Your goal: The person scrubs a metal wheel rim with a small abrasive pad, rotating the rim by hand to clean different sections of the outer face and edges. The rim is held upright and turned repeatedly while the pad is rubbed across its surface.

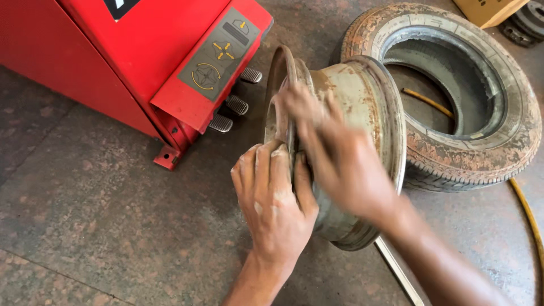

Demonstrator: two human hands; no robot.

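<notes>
A bare, rusty steel wheel rim (pixel 362 107) stands on its edge on the floor in the middle of the view. My left hand (pixel 275 198) grips its near flange from the left, fingers curled over the lip. My right hand (pixel 334 153) lies across the rim's barrel and is blurred, its fingers reaching the same near flange. A worn, dusty tyre (pixel 481 147) lies flat on the floor just behind the rim, touching it.
A red tyre-changing machine (pixel 141 56) with three metal foot pedals (pixel 235 105) stands at the left, close to the rim. A yellow hose (pixel 530 215) runs along the right. A thin metal bar (pixel 396 272) lies under my right forearm. A cardboard box (pixel 487 11) sits at the top right.
</notes>
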